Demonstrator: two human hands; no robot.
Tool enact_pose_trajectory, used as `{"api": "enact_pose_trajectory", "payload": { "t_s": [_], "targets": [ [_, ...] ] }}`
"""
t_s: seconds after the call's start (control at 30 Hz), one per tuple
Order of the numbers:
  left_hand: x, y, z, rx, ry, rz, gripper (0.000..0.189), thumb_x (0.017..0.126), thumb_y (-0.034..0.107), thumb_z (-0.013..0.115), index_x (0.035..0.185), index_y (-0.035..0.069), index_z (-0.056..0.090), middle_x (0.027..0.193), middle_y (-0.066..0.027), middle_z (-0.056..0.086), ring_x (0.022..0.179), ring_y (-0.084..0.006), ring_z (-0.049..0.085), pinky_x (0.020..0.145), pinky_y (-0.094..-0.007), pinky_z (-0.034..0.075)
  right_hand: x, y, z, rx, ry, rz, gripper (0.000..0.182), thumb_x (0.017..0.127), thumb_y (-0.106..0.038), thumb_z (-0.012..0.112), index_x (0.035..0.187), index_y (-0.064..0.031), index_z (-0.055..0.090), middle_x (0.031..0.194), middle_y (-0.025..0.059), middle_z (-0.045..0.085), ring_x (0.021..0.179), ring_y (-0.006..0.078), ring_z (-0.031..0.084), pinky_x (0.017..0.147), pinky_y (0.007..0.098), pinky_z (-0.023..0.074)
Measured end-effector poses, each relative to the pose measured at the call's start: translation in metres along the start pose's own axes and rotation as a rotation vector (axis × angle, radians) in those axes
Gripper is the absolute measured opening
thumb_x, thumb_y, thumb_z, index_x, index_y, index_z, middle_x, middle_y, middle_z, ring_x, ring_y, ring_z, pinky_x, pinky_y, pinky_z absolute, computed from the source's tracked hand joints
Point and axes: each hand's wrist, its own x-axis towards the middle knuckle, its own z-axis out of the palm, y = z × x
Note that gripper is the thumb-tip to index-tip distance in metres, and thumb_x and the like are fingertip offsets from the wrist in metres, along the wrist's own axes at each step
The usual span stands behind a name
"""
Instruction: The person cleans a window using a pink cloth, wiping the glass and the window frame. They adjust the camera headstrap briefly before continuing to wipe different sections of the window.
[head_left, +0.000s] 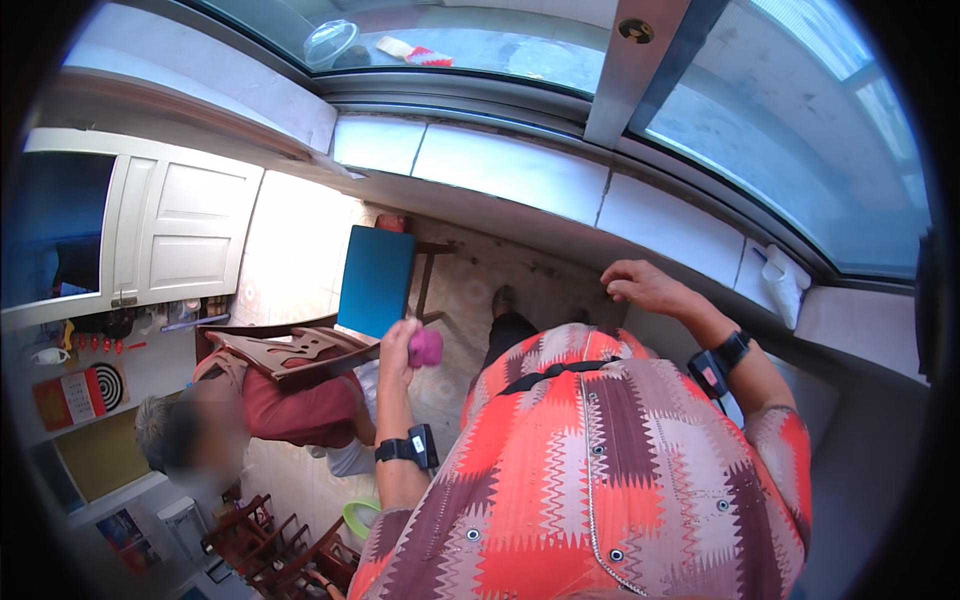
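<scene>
A crumpled magenta cloth (427, 349) is gripped in my left hand (397, 346), which is held out beside the blue-green seat (376, 279) of a wooden chair. My right hand (641, 285) hangs near the tiled window ledge (517, 169). Its fingers are loosely bent and nothing shows in them. Both of my wrists carry a black strapped device.
A person in a red top (300, 409) is close on the left, behind the carved chair back (300, 349). Glass sliding windows (480, 41) run above the ledge, where a white cloth or paper (784, 285) lies. A white door (191, 225) stands far left; a green basin (361, 517) sits lower left.
</scene>
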Motion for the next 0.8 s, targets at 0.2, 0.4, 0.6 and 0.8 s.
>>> {"api": "enact_pose_trajectory", "payload": {
  "t_s": [0.2, 0.4, 0.6, 0.8],
  "targets": [
    [0.039, 0.104, 0.091, -0.172, -0.362, 0.35, 0.033, 0.096, 0.028, 0.068, 0.117, 0.002, 0.061, 0.109, -0.0069, 0.064, 0.104, -0.018, 0.062, 0.097, -0.035, 0.051, -0.015, -0.032, -0.021, -0.099, 0.505, -0.444, 0.015, 0.096, -0.003, 0.06, 0.109, -0.0006, 0.064, 0.094, 0.0093, 0.064, 0.081, 0.0186, 0.064, 0.073, 0.0316, 0.0523],
    [0.082, 0.218, 0.151, -0.067, -0.417, 0.564, 0.031, 0.091, 0.019, 0.077, 0.112, 0.001, 0.065, 0.097, -0.0048, 0.067, 0.086, -0.0127, 0.063, 0.08, -0.027, 0.054, 0.002, -0.024, -0.053, -0.587, 0.86, -0.591, 0.017, 0.092, 0.0, 0.061, 0.109, -0.0011, 0.063, 0.096, 0.0157, 0.061, 0.083, 0.0329, 0.064, 0.073, 0.0367, 0.0523],
    [0.146, 0.291, 0.135, 0.436, -0.14, 0.897, 0.041, 0.08, 0.033, 0.086, 0.106, 0.005, 0.071, 0.096, -0.0066, 0.069, 0.088, -0.0152, 0.064, 0.078, -0.03, 0.055, -0.001, -0.028, -0.051, -0.734, 0.889, -0.487, 0.02, 0.09, -0.002, 0.064, 0.11, -0.0033, 0.063, 0.097, 0.0167, 0.06, 0.081, 0.0371, 0.063, 0.071, 0.0412, 0.0521],
    [0.187, 0.306, 0.118, 0.847, 0.196, 1.139, 0.049, 0.082, 0.022, 0.076, 0.124, 0.002, 0.062, 0.129, -0.023, 0.061, 0.117, -0.0362, 0.061, 0.105, -0.0417, 0.047, -0.024, -0.033, -0.053, -0.831, 0.93, -0.415, 0.022, 0.088, -0.006, 0.066, 0.109, -0.0048, 0.063, 0.097, 0.0161, 0.059, 0.081, 0.0369, 0.063, 0.07, 0.0426, 0.0517]
  ]
}}
